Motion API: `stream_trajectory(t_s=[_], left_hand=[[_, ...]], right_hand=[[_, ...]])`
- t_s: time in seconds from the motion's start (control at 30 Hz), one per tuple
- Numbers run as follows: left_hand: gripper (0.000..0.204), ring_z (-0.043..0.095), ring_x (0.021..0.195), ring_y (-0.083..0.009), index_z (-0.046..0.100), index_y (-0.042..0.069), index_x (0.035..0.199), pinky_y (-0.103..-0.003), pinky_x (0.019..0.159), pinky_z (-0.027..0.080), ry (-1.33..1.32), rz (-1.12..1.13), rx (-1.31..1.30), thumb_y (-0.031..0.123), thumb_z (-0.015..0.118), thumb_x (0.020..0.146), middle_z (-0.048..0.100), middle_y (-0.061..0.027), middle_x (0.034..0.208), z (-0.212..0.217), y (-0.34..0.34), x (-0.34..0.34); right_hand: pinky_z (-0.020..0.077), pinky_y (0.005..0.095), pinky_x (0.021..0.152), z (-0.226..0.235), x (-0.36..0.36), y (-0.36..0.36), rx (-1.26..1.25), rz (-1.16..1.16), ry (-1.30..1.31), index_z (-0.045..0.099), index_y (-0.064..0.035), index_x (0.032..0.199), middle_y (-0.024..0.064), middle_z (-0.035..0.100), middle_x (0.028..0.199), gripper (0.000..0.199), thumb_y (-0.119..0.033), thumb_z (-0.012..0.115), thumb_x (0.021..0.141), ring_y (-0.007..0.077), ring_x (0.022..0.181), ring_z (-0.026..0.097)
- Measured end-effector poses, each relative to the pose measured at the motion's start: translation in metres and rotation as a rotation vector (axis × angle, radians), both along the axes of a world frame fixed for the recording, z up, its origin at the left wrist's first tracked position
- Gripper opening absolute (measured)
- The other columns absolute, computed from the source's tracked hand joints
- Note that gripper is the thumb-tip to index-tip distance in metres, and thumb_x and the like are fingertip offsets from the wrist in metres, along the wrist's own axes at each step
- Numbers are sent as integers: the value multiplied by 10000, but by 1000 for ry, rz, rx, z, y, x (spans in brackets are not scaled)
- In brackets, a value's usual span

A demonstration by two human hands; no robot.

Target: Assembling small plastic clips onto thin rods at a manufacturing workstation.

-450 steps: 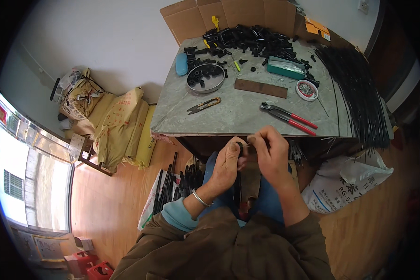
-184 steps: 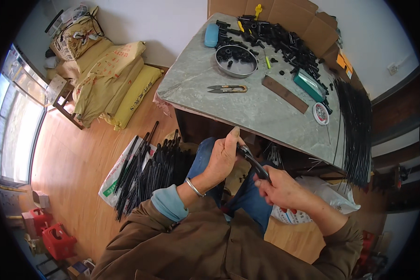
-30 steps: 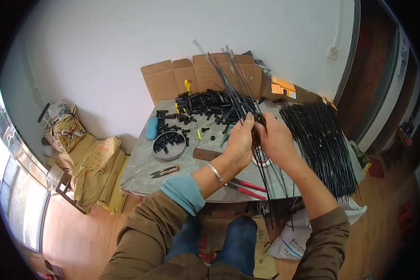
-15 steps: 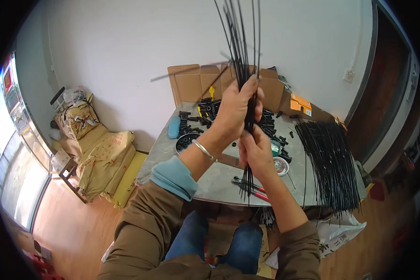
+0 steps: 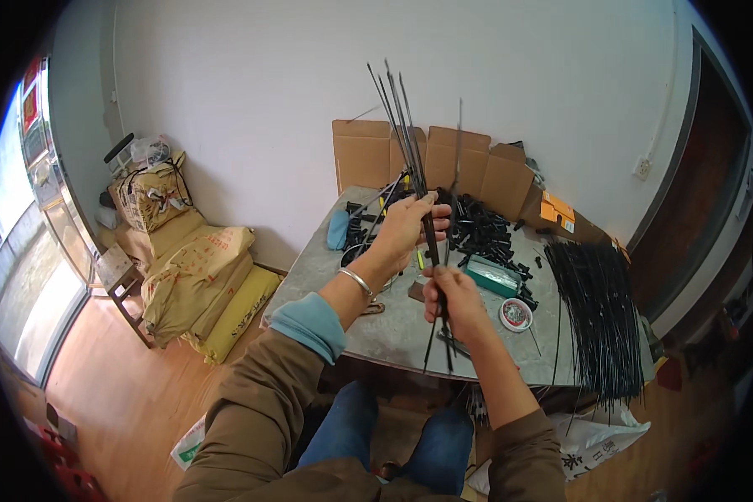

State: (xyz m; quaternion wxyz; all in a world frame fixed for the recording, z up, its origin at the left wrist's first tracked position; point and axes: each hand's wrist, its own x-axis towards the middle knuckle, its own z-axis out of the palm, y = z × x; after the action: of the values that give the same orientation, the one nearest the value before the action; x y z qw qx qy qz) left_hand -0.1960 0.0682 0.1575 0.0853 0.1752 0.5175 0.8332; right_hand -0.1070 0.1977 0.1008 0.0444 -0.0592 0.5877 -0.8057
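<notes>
A bundle of thin, stiff black cables (image 5: 412,159) stands nearly upright in front of me over the table. My left hand (image 5: 410,226) is round it higher up, its thumb against the cables and its fingers curled loosely. Just below, my right hand (image 5: 460,303) is closed on the lower part of the bundle. A few cables lean away from the rest at the top, and the lower ends stick out below my right hand. A big pile of similar black cables (image 5: 598,309) lies at the table's right, hanging over its front edge.
On the grey table (image 5: 376,339) are heaped black parts (image 5: 485,234), a green box (image 5: 492,276), a round white tub (image 5: 515,315) and a blue case (image 5: 337,230). Cardboard (image 5: 456,155) stands along the back. Stacked sacks (image 5: 197,272) lie on the floor to the left.
Both hands have come lower with the bundle, whose top now shows within view. The upper ends look closer together than before. The view has shifted slightly.
</notes>
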Motion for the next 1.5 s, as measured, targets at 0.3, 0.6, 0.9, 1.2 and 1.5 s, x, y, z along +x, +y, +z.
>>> stream_trajectory(t_s=[0.3,0.6,0.9,1.2,1.5], left_hand=[[428,629,999,-353,374,-88,1269,-433,864,556,-145,-198,-5,-33,429,848,553,-261,1180,5,-2,1],[313,644,971,-334,444,-37,1222,-419,807,577,-220,-252,89,112,504,954,592,-195,1146,-3,19,3],[328,680,808,-304,463,45,1200,-398,651,607,-199,-304,227,239,559,952,627,-160,1039,-5,36,15],[338,664,691,-233,524,71,1198,-362,585,587,-220,-143,12,315,530,965,643,-105,887,-4,38,15],[274,675,887,-262,531,56,1215,-409,762,580,-224,-309,-56,148,533,957,656,-106,979,-9,32,4]], right_hand=[[565,345,558,21,24,12,121,-22,58,491,-21,1034,82,597,796,182,-190,469,971,144,599,588],[500,294,494,24,33,31,342,-84,41,511,-60,1078,68,607,802,182,-178,410,983,136,557,567],[546,321,529,26,60,32,34,123,-52,460,-34,1183,129,635,884,272,-236,412,1008,181,624,638],[372,245,428,-11,107,23,-117,123,-178,448,-41,1240,43,511,708,293,-170,468,978,91,477,432],[493,330,699,-81,87,108,708,-269,73,637,-18,1013,64,617,810,213,-187,583,896,207,724,595]])
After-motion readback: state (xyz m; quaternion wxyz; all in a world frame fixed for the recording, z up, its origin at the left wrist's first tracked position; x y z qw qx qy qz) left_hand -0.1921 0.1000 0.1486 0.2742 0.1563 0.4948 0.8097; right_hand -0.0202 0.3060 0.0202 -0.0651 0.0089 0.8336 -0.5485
